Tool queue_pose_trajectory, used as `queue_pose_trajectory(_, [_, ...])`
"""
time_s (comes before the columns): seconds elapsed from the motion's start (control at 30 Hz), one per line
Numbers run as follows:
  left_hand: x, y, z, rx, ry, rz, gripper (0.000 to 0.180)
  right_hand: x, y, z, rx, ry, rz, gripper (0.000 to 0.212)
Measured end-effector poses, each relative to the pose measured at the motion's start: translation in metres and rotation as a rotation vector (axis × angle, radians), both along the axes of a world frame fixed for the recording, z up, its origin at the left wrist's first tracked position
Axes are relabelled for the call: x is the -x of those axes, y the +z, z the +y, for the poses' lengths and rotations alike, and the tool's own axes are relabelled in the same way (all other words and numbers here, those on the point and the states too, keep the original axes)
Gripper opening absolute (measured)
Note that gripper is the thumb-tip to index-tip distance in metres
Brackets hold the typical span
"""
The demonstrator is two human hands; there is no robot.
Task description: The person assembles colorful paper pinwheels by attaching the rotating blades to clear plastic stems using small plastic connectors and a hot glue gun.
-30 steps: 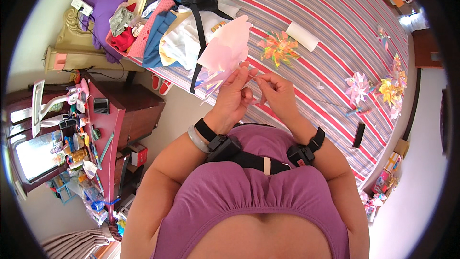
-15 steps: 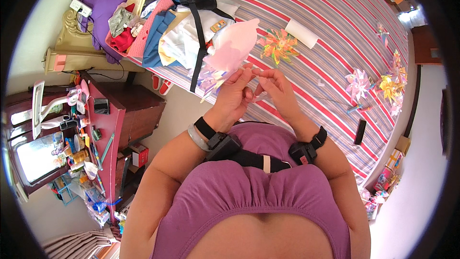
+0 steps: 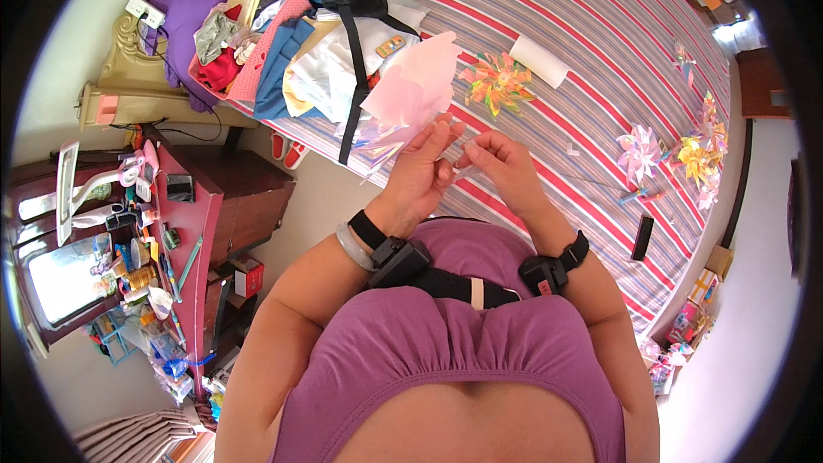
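Above the bed, my left hand (image 3: pixel 417 170) is closed, gripping the base of a pale pink sheet piece (image 3: pixel 416 77) with a petal-like outline. Shiny iridescent strips (image 3: pixel 384 139) fan out beneath the pink piece, beside my left fingers. My right hand (image 3: pixel 507 170) is pinched just to the right, its fingertips close to the left ones. Between the two hands shows a small clear or whitish bit, too small to name. An orange-yellow iridescent flower (image 3: pixel 497 81) lies on the bed beyond my hands, next to a white roll (image 3: pixel 540 60).
The bed has a striped sheet (image 3: pixel 591 43). More shiny flowers (image 3: pixel 641 153) and a black phone-like slab (image 3: pixel 641 237) lie at right. Clothes and a pink basket (image 3: pixel 273 30) fill the far left. A cluttered red-topped desk (image 3: pixel 195 249) stands left, red slippers (image 3: pixel 296 154) on the floor.
My right hand has moved slightly right, widening the gap between the hands. The pink piece has tilted and shifted a little left, its layered edges showing more.
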State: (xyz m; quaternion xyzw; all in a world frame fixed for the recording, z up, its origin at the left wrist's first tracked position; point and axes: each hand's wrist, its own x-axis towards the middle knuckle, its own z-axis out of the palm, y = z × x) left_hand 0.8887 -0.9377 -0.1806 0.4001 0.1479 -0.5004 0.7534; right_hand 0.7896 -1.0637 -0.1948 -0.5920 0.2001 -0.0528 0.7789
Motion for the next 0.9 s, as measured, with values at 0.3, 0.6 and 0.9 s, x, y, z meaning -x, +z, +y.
queue_pose_trajectory(0.3, [0.001,-0.009,0.000,0.061,-0.049,-0.013,0.029,0.001,0.000,0.000,-0.027,0.017,-0.019,0.021])
queue_pose_trajectory(0.6, [0.004,-0.004,-0.005,-0.007,-0.062,-0.093,0.029,0.001,-0.004,-0.002,-0.011,-0.030,0.007,0.019])
queue_pose_trajectory(0.9, [0.002,-0.001,-0.009,0.018,-0.073,-0.070,0.026,-0.007,0.004,0.004,0.087,-0.137,0.057,0.012])
